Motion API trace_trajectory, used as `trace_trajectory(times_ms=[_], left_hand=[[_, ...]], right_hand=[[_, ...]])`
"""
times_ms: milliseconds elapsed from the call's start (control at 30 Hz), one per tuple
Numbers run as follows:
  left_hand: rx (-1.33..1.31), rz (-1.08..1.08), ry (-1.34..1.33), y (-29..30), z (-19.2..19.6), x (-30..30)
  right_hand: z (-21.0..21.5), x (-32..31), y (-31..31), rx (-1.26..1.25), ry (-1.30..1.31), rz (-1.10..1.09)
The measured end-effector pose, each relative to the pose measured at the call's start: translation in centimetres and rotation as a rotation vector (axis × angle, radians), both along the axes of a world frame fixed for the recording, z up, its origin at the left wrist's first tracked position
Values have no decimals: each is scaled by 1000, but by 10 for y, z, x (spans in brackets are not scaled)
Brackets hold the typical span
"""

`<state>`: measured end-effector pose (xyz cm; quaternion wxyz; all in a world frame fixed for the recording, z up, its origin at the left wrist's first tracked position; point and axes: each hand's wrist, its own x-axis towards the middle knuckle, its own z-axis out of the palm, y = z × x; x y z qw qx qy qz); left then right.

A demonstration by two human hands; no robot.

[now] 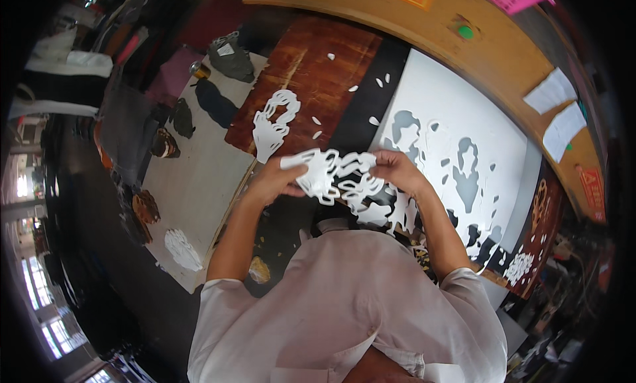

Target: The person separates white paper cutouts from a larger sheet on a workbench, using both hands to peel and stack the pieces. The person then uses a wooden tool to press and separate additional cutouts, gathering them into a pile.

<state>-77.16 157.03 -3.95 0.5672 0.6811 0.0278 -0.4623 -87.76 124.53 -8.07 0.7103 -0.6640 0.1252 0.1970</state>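
In front of my chest I hold white cut-out pieces (320, 178), flat, thin and full of loop-shaped openings. My left hand (281, 179) is closed on their left end, thumb on top. At the right, the fingers of my right hand (399, 170) pinch the edge of the openwork white part. Whether both hands hold one joined piece or two, I cannot tell. Beyond my left hand, a stack of similar white cut-outs (268, 135) lies on a reddish-brown board (318, 78). To the right lies a large white sheet (493, 111) with shaped holes cut through it.
At the left, a pale table (192, 184) carries dark, brown and white bundles of cut pieces. Small white scraps (353, 89) dot the board. A yellow-brown machine beam (457, 25) crosses the far side, with a green button (466, 32). White scraps (520, 267) pile up at the right.
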Motion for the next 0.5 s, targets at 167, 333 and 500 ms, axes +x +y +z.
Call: trace_trajectory(times_ms=[167,333,500], left_hand=[[13,65,-205,57,2,12],[301,116,-1405,84,-10,51],[535,-50,-1457,76,-83,33]], right_hand=[[6,77,31,-327,-95,286],[2,207,75,-614,-1098,17],[-44,251,108,-930,-1082,445]])
